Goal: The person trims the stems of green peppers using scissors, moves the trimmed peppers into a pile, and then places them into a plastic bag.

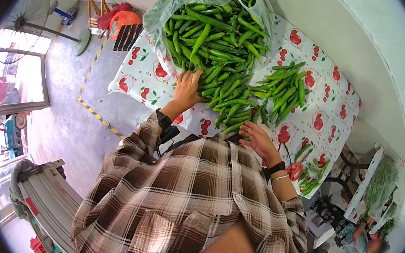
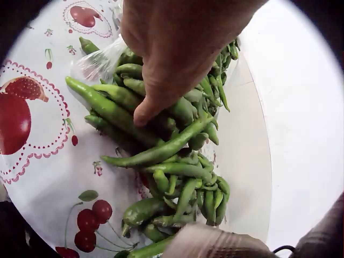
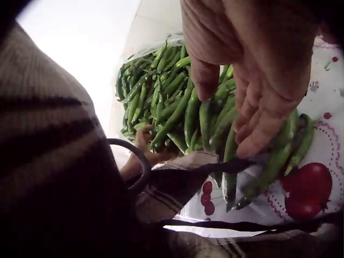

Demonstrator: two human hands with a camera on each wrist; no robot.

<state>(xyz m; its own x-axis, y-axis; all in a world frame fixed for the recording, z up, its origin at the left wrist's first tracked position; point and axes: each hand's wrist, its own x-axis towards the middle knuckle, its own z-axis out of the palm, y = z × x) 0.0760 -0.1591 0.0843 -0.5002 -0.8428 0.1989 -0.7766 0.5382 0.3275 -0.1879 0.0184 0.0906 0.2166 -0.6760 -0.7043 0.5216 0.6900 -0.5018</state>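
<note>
Long green chili peppers [image 1: 216,39] spill from a clear plastic bag [image 1: 157,18] onto the table in a heap. My left hand [image 1: 188,89] rests at the heap's left edge beside the bag, fingers extended onto the peppers. In the left wrist view its thumb lies against several peppers [image 2: 102,107], and the other fingertips are hidden. My right hand [image 1: 258,141] hovers at the heap's near end, fingers loosely spread and holding nothing. The right wrist view shows the right hand [image 3: 258,80] over peppers [image 3: 231,161], thumb apart from the fingers.
A separate pile of peppers [image 1: 285,93] lies right of the heap. Red-handled scissors [image 1: 295,172] and a smaller group of peppers [image 1: 311,180] are near the right edge of the cherry-print tablecloth [image 1: 319,121]. A wall stands behind; a fan [image 1: 23,23] stands left.
</note>
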